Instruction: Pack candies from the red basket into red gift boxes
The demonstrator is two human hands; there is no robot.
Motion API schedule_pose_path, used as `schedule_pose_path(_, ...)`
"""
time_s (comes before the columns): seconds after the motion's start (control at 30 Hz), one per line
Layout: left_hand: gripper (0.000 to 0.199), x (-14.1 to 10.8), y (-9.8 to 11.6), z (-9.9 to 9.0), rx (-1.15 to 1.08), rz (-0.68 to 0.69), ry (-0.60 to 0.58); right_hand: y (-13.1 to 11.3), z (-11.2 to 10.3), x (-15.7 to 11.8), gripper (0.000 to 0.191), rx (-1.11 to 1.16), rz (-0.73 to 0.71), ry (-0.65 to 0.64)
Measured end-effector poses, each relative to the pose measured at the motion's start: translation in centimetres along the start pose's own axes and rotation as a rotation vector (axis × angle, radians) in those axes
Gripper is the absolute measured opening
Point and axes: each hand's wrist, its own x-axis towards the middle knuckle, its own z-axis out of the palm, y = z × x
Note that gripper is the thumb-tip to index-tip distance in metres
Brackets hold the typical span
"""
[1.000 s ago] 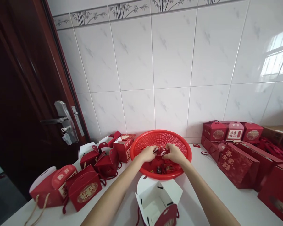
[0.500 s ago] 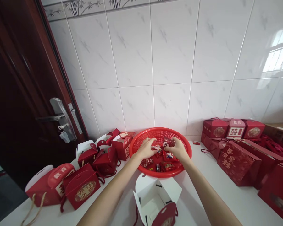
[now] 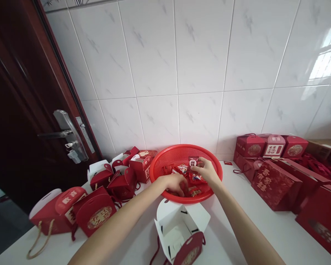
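Observation:
A red plastic basket (image 3: 165, 156) holds several wrapped candies (image 3: 197, 178). My right hand (image 3: 207, 172) is over its right side, thumb and fingers closed on a dark red candy packet (image 3: 193, 163) with a white round emblem. Lower in the basket, my left hand (image 3: 176, 183) has its fingers curled down among the wrappers. Its fingertips are partly hidden, so whatever they grip does not show. In front of the basket stands an open gift box (image 3: 176, 232), white inside and red outside, with its flaps spread and nothing visible inside.
Several red gift boxes (image 3: 99, 213) stand on the left of the white table (image 3: 138, 235), some with raised flaps. More red boxes and bags (image 3: 276, 184) are stacked at the right. A small red packet (image 3: 227, 163) lies beside the basket. Behind is a tiled wall (image 3: 198, 114).
My left hand has moved down and toward the basket's near side, among the candies. My right hand has kept the dark red packet, lifted slightly and turned emblem outward. The view has tilted a little.

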Motion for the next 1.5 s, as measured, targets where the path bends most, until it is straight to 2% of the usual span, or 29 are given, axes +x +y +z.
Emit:
schedule_pose_path(0.17,0.036,-0.9,0.9,-0.7,0.083,-0.059,0.31,0.3,0.0,0.2,0.022,0.034,-0.011,0.081)
schedule_pose_path(0.23,0.037,-1.2,1.3,-0.8,0.094,-0.041,0.37,0.4,0.0,0.3,0.022,0.07,-0.013,0.108)
schedule_pose_path(0.3,0.034,-1.3,1.6,-0.7,0.082,0.027,0.344,0.4,0.1,0.4,0.022,0.104,-0.015,0.14)
schedule_pose_path(0.4,0.046,-1.1,1.7,-0.3,0.06,0.151,0.202,0.3,0.0,0.3,0.024,0.134,-0.013,0.196)
schedule_pose_path(0.53,0.052,-0.7,1.3,0.3,0.065,0.199,0.03,0.0,-0.1,0.3,0.024,0.161,0.01,0.25)
schedule_pose_path(0.73,0.054,-0.8,1.6,0.2,0.062,0.152,0.012,-0.1,-0.2,0.3,0.025,0.192,0.034,0.254)
schedule_pose_path(0.8,0.056,-0.9,1.8,0.2,0.118,0.092,0.079,-0.1,-0.2,0.4,0.025,0.202,0.041,0.25)
schedule_pose_path(0.97,0.05,-1.1,1.7,-0.4,0.182,-0.083,0.388,-0.2,-0.1,0.3,0.025,0.228,0.033,0.254)
schedule_pose_path(1.03,0.05,-1.0,1.6,-0.7,0.165,-0.087,0.429,-0.2,-0.1,0.2,0.024,0.235,0.026,0.254)
schedule_pose_path(1.1,0.042,-0.9,1.6,-0.8,0.128,-0.036,0.364,-0.2,-0.1,0.2,0.023,0.238,0.028,0.256)
schedule_pose_path(1.2,0.02,-0.9,1.7,-0.5,0.056,0.039,0.135,-0.1,-0.2,0.1,0.024,0.238,0.036,0.266)
schedule_pose_path(1.3,0.013,-0.9,1.6,-0.2,0.018,0.013,-0.043,-0.2,-0.1,0.1,0.025,0.237,0.044,0.276)
schedule_pose_path(1.4,0.016,-0.9,1.5,0.0,0.026,-0.047,-0.098,-0.5,0.0,0.0,0.026,0.24,0.049,0.284)
schedule_pose_path(1.5,0.016,-0.8,1.3,-0.1,0.078,-0.101,-0.069,-0.6,0.0,-0.1,0.025,0.241,0.055,0.292)
